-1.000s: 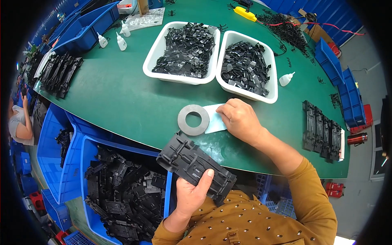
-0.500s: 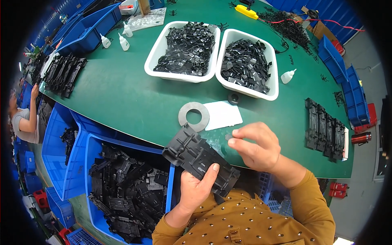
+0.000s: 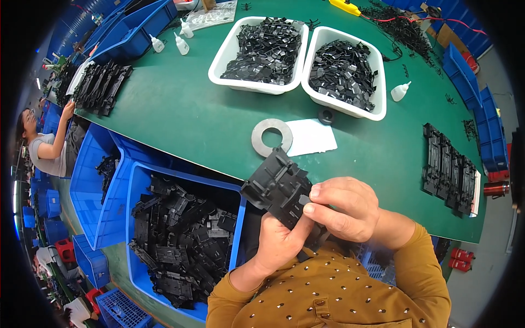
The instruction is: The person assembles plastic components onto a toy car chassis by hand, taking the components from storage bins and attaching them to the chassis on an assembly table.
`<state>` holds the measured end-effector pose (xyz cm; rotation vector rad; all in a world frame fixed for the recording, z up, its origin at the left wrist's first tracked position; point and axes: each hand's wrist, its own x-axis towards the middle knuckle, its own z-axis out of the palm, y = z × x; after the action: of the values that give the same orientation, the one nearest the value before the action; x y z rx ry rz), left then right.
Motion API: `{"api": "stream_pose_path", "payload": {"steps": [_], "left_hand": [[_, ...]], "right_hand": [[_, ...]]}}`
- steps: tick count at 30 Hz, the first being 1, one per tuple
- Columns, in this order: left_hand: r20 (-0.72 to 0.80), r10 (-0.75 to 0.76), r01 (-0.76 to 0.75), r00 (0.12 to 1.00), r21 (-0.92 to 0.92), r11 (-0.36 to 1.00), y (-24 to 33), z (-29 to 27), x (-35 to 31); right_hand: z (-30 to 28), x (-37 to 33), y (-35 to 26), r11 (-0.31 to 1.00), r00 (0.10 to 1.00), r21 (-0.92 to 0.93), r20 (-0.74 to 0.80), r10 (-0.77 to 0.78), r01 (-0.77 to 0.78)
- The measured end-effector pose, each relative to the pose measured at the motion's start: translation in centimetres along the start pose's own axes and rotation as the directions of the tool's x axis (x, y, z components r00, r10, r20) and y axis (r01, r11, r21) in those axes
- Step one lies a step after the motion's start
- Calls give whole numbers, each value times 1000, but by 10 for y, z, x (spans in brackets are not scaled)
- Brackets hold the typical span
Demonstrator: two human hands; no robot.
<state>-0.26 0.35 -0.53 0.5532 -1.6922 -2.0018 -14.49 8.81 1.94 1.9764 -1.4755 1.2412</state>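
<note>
My left hand (image 3: 278, 243) grips a black moulded plastic housing (image 3: 278, 186), thumb lying across its face, and holds it tilted over the table's near edge. Over the right part of that housing is my right hand (image 3: 347, 210), its thumb and forefinger pinching a small dark flat piece (image 3: 303, 200) against or just above the surface; contact cannot be made out. The right hand hides the housing's lower end. Just beyond the housing lie a grey metal ring (image 3: 257, 143) and a white sheet (image 3: 313, 138), with a small black ring (image 3: 326, 116) at the sheet's far corner.
Two white tubs (image 3: 219, 74) (image 3: 377, 112) hold small black parts on the green table (image 3: 180, 120). Black housings stand in rows at left (image 3: 104, 87) and right (image 3: 448, 169). A blue crate (image 3: 131, 218) of housings sits at lower left. White bottles (image 3: 401, 92) stand about. A co-worker (image 3: 49, 145) is at far left.
My right hand has brought the small piece from beside the housing onto or close over its face. The housing has shifted slightly and turned more upright. The whole view has shifted a little.
</note>
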Motion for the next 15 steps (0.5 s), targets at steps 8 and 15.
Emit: {"api": "stream_pose_path", "payload": {"steps": [8, 15], "left_hand": [[64, 102, -108, 993, 86, 990, 4, -4, -6], [117, 78, -109, 990, 285, 952, -1, -14, -13]], "right_hand": [[12, 10, -22, 975, 985, 145, -21, 171, -166], [16, 17, -27, 968, 982, 164, -2, 191, -188]]}}
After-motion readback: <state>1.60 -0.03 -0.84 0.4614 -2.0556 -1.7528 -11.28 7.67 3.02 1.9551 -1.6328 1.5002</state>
